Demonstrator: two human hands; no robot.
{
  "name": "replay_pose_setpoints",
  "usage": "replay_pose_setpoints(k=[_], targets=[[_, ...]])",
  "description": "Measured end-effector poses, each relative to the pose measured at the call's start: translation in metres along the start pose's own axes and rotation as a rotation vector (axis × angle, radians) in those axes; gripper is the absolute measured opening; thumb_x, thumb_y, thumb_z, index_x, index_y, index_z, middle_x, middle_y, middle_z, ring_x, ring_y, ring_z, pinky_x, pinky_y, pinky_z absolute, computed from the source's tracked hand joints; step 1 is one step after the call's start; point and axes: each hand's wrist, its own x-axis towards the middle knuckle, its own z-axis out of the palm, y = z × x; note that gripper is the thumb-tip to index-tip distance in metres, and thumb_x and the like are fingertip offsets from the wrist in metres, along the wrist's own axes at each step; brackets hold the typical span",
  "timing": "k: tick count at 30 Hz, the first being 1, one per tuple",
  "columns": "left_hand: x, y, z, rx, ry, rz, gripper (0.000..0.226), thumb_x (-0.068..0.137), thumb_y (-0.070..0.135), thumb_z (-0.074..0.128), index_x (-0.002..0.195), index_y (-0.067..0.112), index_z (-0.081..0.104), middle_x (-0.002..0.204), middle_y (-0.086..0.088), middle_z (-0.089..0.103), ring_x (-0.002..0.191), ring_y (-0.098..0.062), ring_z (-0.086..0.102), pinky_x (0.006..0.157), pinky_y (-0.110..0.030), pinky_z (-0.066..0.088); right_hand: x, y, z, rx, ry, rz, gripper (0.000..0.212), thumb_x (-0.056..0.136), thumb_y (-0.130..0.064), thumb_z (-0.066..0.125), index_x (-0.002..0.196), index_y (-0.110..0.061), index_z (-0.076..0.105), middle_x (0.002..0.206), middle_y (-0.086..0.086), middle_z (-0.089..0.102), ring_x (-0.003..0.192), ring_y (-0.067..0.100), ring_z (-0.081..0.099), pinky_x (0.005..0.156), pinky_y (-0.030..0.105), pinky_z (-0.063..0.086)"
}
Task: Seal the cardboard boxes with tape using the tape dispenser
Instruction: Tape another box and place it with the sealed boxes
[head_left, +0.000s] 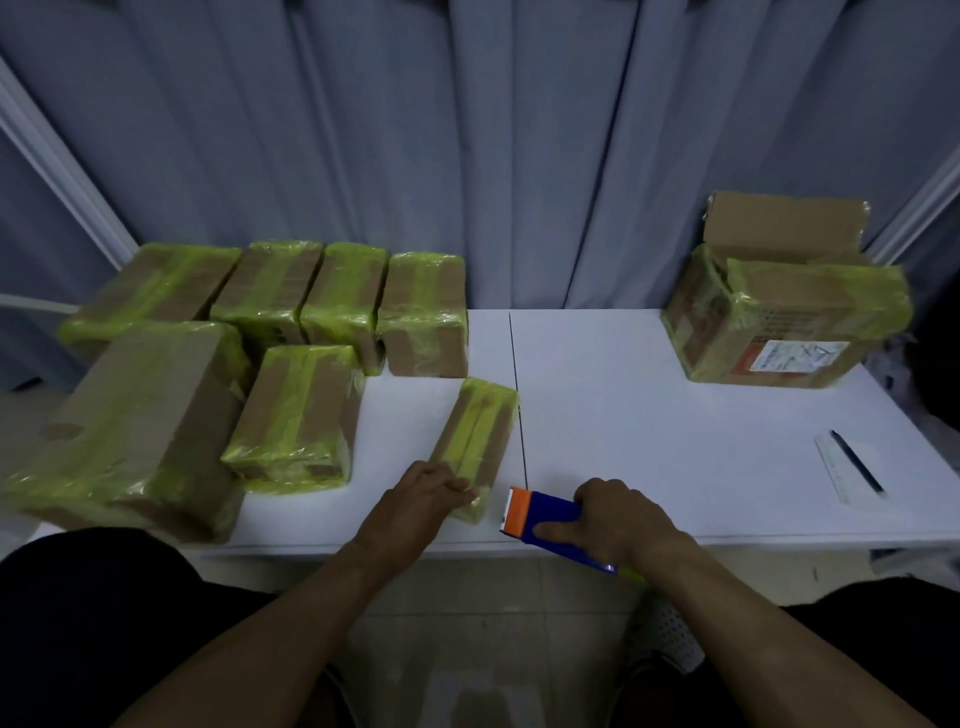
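Gripping the tape dispenser (545, 519) just right of the small box (480, 436), the right hand (618, 514) wraps its rigid body while the left hand (428, 493) curls over that box's near end; light, stiff, tape-slick cardboard probably slides, so hold its edges.

A white table (649, 415) stands before a grey-blue curtain (519, 130), above a pale tiled floor (467, 597), and near its right edge a black pen (857, 461) lies along a white ruler (834, 470)
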Motion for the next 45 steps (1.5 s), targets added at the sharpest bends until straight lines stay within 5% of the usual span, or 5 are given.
replay_pose_setpoints(k=[15, 20, 30, 41, 45], targets=[[-0.006, -0.009, 0.000, -0.030, 0.076, 0.044, 0.061, 0.070, -0.006, 0.084, 0.123, 0.022, 0.070, 0.122, -0.001, 0.068, 0.120, -0.023, 0.052, 0.094, -0.037, 0.050, 0.024, -0.041, 0.012, -0.073, -0.043, -0.002, 0.073, 0.083, -0.076, 0.062, 0.121, -0.013, 0.058, 0.114, 0.005, 0.069, 0.095, 0.021, 0.067, 0.082, 0.032, 0.055], [-0.005, -0.007, 0.000, -0.030, 0.105, 0.038, 0.064, 0.066, -0.012, 0.083, 0.121, 0.019, 0.071, 0.119, -0.002, 0.069, 0.118, -0.017, 0.044, 0.094, -0.035, 0.049, 0.017, -0.047, 0.015, -0.185, 0.057, -0.031, 0.069, 0.088, -0.075, 0.057, 0.118, -0.013, 0.061, 0.111, 0.004, 0.069, 0.095, 0.022, 0.068, 0.072, 0.031, 0.051], [-0.005, 0.002, -0.006, 0.005, 0.118, -0.003, 0.061, 0.063, -0.009, 0.086, 0.117, 0.017, 0.073, 0.116, -0.002, 0.070, 0.115, -0.014, 0.042, 0.091, -0.030, 0.046, 0.012, -0.054, 0.020, -0.328, 0.195, -0.084, 0.064, 0.093, -0.072, 0.050, 0.126, -0.017, 0.061, 0.117, 0.004, 0.068, 0.100, 0.023, 0.068, 0.080, 0.033, 0.052], [-0.028, -0.012, -0.016, -0.019, 0.015, -0.017, 0.046, 0.085, 0.006, 0.072, 0.126, 0.026, 0.068, 0.127, 0.002, 0.063, 0.124, -0.002, 0.036, 0.106, -0.007, 0.024, 0.017, -0.059, 0.013, -0.097, 0.076, -0.011, 0.060, 0.083, -0.076, 0.061, 0.099, -0.018, 0.055, 0.098, 0.001, 0.063, 0.088, 0.021, 0.064, 0.071, 0.031, 0.051], [-0.032, -0.015, -0.018, 0.071, 0.086, -0.081, 0.055, 0.071, -0.001, 0.078, 0.122, 0.019, 0.070, 0.120, -0.003, 0.065, 0.120, -0.014, 0.047, 0.099, -0.017, 0.041, 0.015, -0.063, 0.009, -0.039, 0.110, -0.010, 0.060, 0.084, -0.077, 0.060, 0.093, -0.019, 0.051, 0.088, -0.002, 0.056, 0.078, 0.018, 0.060, 0.069, 0.030, 0.051]])
